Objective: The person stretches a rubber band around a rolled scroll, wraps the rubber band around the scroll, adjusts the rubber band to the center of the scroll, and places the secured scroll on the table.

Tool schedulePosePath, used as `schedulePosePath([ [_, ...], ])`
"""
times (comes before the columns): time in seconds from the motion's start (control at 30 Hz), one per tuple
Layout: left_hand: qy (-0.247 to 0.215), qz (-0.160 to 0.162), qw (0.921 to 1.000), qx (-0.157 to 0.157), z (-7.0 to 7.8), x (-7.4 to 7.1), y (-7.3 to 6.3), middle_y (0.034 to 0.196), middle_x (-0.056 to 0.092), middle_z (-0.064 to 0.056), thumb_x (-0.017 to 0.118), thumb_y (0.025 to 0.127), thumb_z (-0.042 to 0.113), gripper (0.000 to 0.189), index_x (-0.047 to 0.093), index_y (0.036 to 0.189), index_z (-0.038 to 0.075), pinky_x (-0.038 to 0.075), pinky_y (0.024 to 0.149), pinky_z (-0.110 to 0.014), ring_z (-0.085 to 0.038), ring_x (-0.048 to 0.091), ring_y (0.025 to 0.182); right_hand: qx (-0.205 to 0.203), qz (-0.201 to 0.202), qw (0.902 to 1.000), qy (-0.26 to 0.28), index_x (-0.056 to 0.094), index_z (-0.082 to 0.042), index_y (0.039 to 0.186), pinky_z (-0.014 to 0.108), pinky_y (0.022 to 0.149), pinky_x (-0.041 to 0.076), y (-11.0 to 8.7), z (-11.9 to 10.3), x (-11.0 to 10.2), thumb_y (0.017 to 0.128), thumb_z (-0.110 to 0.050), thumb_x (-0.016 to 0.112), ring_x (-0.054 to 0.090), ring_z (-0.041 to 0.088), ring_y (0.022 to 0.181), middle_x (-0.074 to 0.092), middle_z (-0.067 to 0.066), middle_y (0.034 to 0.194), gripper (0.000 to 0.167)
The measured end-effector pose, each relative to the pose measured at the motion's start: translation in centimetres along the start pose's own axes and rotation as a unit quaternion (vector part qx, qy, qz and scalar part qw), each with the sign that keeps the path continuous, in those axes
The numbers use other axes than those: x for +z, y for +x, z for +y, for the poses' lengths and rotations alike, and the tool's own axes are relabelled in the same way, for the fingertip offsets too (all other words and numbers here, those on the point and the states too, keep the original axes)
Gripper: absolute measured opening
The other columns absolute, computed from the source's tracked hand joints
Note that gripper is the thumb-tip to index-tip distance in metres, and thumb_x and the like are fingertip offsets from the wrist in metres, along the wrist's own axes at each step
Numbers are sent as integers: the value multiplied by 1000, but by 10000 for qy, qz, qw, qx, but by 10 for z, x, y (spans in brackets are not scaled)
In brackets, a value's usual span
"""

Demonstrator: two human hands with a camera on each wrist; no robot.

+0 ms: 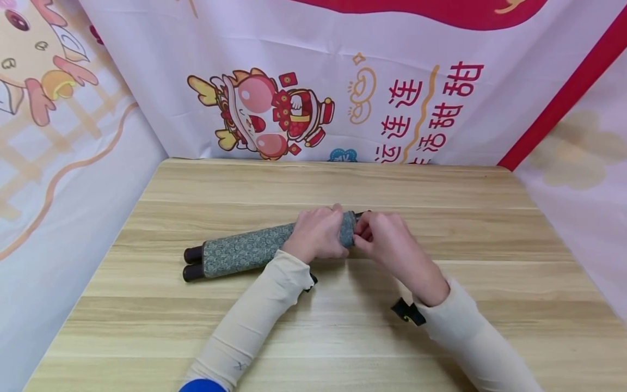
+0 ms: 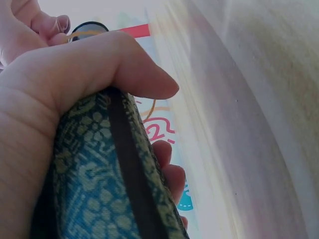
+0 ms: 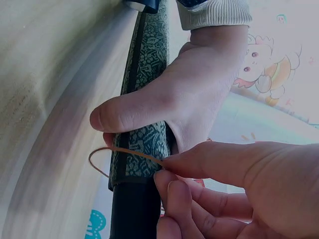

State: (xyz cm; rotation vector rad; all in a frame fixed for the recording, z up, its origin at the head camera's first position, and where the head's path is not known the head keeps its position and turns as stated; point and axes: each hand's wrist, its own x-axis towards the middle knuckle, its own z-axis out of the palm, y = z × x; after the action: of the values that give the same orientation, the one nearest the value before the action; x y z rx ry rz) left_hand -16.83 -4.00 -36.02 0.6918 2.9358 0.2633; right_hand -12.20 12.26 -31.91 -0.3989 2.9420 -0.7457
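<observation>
A rolled scroll [image 1: 245, 250] in blue-green patterned brocade lies slantwise on the table, with two dark roller ends [image 1: 194, 271] showing at its left. My left hand [image 1: 318, 231] grips it near its right end, the thumb [image 2: 144, 74] across the top and fingertips curled round the far side. Close by, my right hand [image 1: 389, 237] pinches a thin brown cord [image 3: 132, 152] between thumb and fingers. In the right wrist view that cord crosses the brocade and loops out beyond its edge, just above a dark roller end [image 3: 135, 209].
The scroll rests on a wood-grain table [image 1: 343, 337]. Behind it hangs a white cloth [image 1: 303, 43] printed with a cartoon figure and red characters. Another printed cloth [image 1: 73, 179] hangs at the left. Dark wrist gear [image 1: 409, 311] sits by the right cuff.
</observation>
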Motion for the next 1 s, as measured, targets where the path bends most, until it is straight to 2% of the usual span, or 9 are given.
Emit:
schedulePosePath([
  [0.13, -24, -1, 10000, 43, 1, 1, 0, 82, 63, 1, 90, 75, 49, 83, 59, 138, 4, 52, 66, -38, -16, 60, 77, -37, 54, 10000, 63, 74, -5, 96, 29, 69, 62, 2, -2, 1, 94, -12, 79, 71, 14, 76, 77, 6, 88, 8],
  [0.23, -5, 42, 10000, 85, 2, 3, 0, 84, 63, 1, 90, 75, 49, 68, 62, 122, 9, 51, 64, -36, -16, 60, 77, -33, 138, 9999, 67, 73, -5, 94, 29, 68, 62, 5, -2, 0, 95, -12, 78, 70, 15, 74, 76, 7, 87, 8],
  [0.4, -66, 33, 9999, 144, 4, 7, 1, 90, 66, 0, 91, 73, 49, 60, 60, 111, 13, 53, 65, -37, -17, 62, 80, 98, 220, 9997, 14, 73, -4, 98, 28, 64, 61, 11, -2, 0, 96, -14, 77, 69, 16, 71, 75, 9, 87, 11],
  [0.53, -86, 14, 9998, 168, 6, 9, 2, 96, 69, -1, 92, 72, 49, 61, 62, 112, 14, 56, 68, -42, -18, 65, 84, 112, 408, 9991, 6, 71, -4, 98, 24, 59, 59, 13, 1, 1, 97, -15, 75, 67, 16, 68, 73, 10, 85, 12],
  [0.7, -61, 40, 9998, 194, 6, 12, 3, 96, 71, -2, 92, 72, 49, 61, 63, 112, 14, 57, 72, -45, -21, 69, 88, -109, 653, 9977, 124, 70, -6, 94, 25, 58, 57, 14, 2, 2, 97, -17, 74, 66, 15, 68, 73, 8, 83, 12],
  [0.87, -101, 88, 9998, 161, 5, 12, 2, 97, 72, -1, 92, 72, 49, 61, 63, 113, 16, 57, 74, -47, -21, 70, 91, -226, 613, 9971, 391, 72, -7, 96, 28, 63, 58, 12, -1, 1, 98, -18, 72, 69, 14, 72, 76, 6, 85, 11],
  [1.0, -223, 149, 9996, 80, 3, 11, 1, 99, 72, 0, 92, 72, 47, 59, 63, 114, 18, 57, 73, -44, -18, 68, 90, -196, 463, 9965, 669, 71, -8, 98, 27, 62, 55, 8, -5, -1, 100, -19, 68, 66, 14, 71, 75, 5, 85, 12],
])
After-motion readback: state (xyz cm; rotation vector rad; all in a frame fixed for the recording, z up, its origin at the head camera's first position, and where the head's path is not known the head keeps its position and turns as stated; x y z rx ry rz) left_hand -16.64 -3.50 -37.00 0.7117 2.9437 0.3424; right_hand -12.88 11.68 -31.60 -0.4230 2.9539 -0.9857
